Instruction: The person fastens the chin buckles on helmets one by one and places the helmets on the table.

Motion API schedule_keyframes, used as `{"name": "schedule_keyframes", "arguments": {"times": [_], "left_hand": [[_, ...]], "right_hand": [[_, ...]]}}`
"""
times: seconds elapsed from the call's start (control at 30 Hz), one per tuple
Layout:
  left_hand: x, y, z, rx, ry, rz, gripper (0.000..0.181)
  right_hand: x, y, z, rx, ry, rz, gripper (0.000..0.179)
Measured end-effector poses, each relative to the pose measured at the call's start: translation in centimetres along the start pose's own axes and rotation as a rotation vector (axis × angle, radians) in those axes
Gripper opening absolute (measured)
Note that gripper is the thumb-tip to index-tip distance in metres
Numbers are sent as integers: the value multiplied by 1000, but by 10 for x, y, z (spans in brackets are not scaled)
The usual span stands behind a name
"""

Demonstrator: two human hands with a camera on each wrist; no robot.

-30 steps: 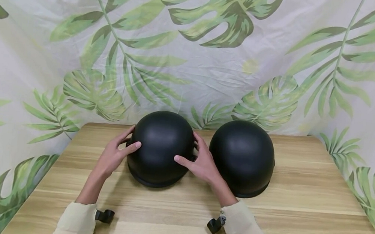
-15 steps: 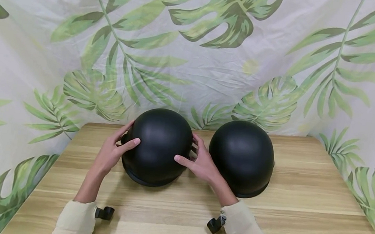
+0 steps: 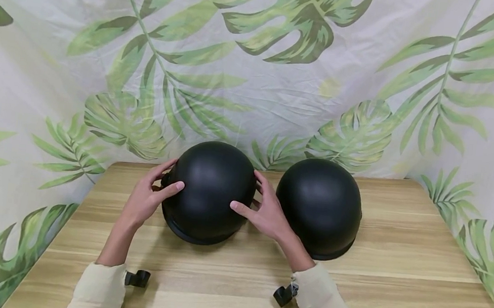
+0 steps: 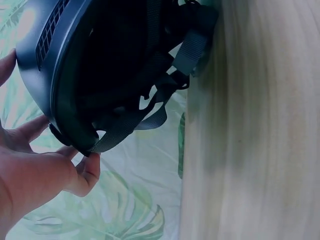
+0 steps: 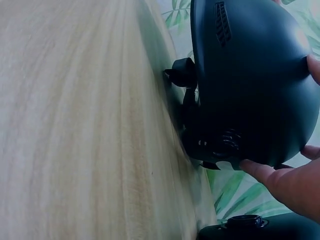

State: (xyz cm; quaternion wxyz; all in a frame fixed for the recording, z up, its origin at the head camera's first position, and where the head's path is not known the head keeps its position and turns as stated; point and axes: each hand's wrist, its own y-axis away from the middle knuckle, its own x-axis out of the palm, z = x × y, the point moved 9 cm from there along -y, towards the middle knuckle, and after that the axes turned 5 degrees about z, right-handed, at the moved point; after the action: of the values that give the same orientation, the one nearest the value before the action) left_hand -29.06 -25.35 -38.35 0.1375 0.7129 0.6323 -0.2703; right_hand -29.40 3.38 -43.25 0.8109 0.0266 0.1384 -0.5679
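A black helmet (image 3: 209, 192) with a smooth rounded shell is between both hands, dome up. My left hand (image 3: 144, 196) holds its left side, thumb on the front of the shell and fingers behind. My right hand (image 3: 266, 210) grips the other side in the same way. In the left wrist view the rim is tilted off the tabletop, showing the dark inside, dangling chin straps (image 4: 122, 125) and a vent grille (image 4: 50, 35). A round dark knob (image 5: 182, 73) by the rim shows in the right wrist view.
A second black helmet (image 3: 318, 208) stands dome up just right of the right hand, its rim on the wooden table (image 3: 216, 290). Behind the table hangs a leaf-patterned cloth (image 3: 279, 97). Small black devices are fixed at both wrists.
The held helmet has shifted slightly left and up, its left side rising, with the left hand following. The right hand has barely moved. The second helmet stays in place.
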Motion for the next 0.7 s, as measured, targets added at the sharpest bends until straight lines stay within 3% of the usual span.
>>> {"name": "schedule_keyframes", "arguments": {"times": [0.43, 0.7], "left_hand": [[-9, -3, -20, 43, -77, -17, 70], [-16, -12, -37, 96, -66, 9, 65]], "right_hand": [[2, 1, 1, -23, -83, 32, 98], [-1, 4, 2, -19, -92, -7, 95]]}}
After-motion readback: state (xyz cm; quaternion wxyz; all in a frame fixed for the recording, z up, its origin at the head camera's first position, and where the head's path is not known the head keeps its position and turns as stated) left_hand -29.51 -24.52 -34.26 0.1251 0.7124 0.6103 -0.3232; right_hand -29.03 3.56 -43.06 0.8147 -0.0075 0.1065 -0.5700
